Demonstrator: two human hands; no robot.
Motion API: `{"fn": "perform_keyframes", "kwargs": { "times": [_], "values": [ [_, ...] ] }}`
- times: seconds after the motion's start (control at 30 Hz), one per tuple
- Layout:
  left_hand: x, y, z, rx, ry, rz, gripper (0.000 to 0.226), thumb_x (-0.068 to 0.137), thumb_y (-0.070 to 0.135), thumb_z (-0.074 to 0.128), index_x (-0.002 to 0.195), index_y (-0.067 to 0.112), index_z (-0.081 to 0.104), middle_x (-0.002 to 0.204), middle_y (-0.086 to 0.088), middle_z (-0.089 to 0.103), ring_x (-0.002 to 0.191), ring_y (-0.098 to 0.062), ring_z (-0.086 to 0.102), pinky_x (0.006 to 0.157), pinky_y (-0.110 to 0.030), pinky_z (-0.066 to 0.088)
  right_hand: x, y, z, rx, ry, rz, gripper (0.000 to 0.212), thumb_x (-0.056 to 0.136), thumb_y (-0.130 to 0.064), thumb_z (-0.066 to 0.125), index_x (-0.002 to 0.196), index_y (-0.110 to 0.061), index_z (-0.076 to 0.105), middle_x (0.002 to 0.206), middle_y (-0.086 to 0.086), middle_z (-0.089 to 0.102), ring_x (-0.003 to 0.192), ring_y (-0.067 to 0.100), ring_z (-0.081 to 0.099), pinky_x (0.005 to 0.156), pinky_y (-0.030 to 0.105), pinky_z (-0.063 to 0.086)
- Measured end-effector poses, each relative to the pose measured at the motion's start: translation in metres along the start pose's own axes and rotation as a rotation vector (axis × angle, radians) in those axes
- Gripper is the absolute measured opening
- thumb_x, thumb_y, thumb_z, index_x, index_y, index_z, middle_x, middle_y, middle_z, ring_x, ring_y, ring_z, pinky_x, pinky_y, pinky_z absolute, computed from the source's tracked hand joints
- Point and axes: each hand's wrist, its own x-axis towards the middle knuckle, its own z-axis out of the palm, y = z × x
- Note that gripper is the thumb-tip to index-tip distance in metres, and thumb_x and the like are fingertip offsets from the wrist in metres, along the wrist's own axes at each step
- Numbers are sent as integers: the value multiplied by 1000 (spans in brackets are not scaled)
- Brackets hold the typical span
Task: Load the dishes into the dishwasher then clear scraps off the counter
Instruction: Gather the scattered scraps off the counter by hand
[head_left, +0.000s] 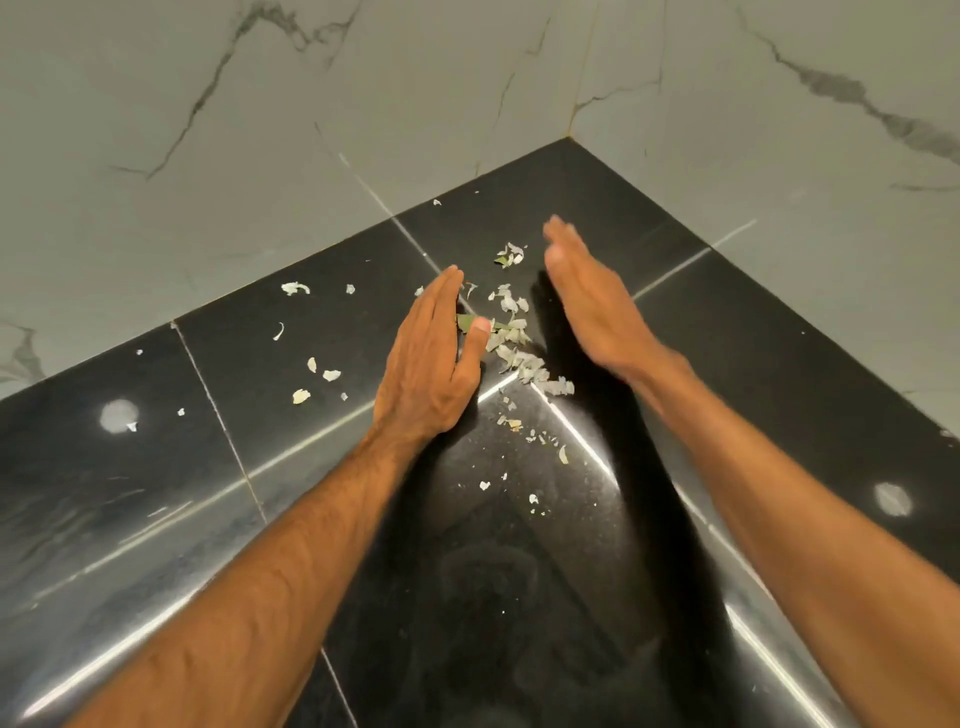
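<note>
My left fingers (441, 296) and right fingers (566, 244) lay straight, holding nothing, with the scraps (511, 332) between them on the worktop (779, 338). Papery, light and loose, they seemed better scooped from both sides than pinched.

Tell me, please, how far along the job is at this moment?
Done: no dishes are in view, so loading cannot be checked here. In hand: the left hand and right hand, fingers straight, flank a heap of scraps on the black counter, apparently sweeping it together. Left: loose scraps lie beside the left hand and nearer the person.
</note>
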Motion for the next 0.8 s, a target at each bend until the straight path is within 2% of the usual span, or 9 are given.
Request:
{"fn": "perform_keyframes", "kwargs": {
  "times": [0.07,0.13,0.33,0.4,0.5,0.57,0.67,0.73,0.8],
  "values": [
    [0,1,0,-46,23,-32,63,105,43,35,159,11,24,165,-3,27,151,-12,24,125,-34,21,44,5,7,-68,-32,46,63,110,-50,16,163,-16,15,170,-2,10,156,9,5,128,36,1],
    [0,4,-2,-58,39,-46,64,105,42,35,159,9,24,165,-5,27,152,-13,22,125,-33,20,68,12,21,-230,-103,-16,62,110,-48,14,162,-14,21,170,0,14,157,12,6,129,45,4],
    [0,2,-5,-116,44,-46,60,107,40,33,158,10,25,165,-4,26,152,-11,22,125,-31,19,2,5,34,-167,-247,-272,50,113,-37,23,159,-18,32,166,-8,27,153,1,17,129,38,10],
    [1,3,-6,-140,46,-55,58,108,38,31,158,10,27,164,-4,28,151,-11,23,124,-28,18,-39,3,33,-61,-271,-264,45,114,-28,28,157,-17,38,163,-8,34,151,1,25,128,30,14],
    [0,5,-7,-135,38,-39,54,108,37,31,156,11,32,160,-4,36,147,-12,31,122,-28,22,-84,2,14,173,-27,-53,43,113,-29,32,151,-18,49,155,-9,48,144,-1,39,121,22,28],
    [0,3,-5,-122,37,-17,50,108,36,32,152,13,39,153,-3,46,140,-13,40,119,-34,30,-107,6,13,177,202,102,44,113,-35,31,152,-23,47,154,-10,48,142,-2,40,121,26,30],
    [0,2,-6,-94,58,28,45,108,33,31,145,14,48,144,-3,55,132,-15,48,114,-37,37,-130,-3,39,19,245,232,52,112,-42,24,160,-26,29,165,-9,30,149,2,24,126,35,19],
    [-5,4,-6,-93,117,70,36,107,20,36,136,12,55,133,-3,62,122,-16,54,109,-38,43,-136,-12,63,-15,276,250,56,111,-45,20,162,-23,22,167,-9,24,151,0,13,128,34,11],
    [-14,11,-8,-138,190,124,38,95,-5,42,126,7,60,120,-4,66,107,-19,59,98,-39,49,-133,-20,82,25,395,278,62,107,-55,15,156,-21,31,149,-10,44,148,12,32,127,42,18]
  ]
}}
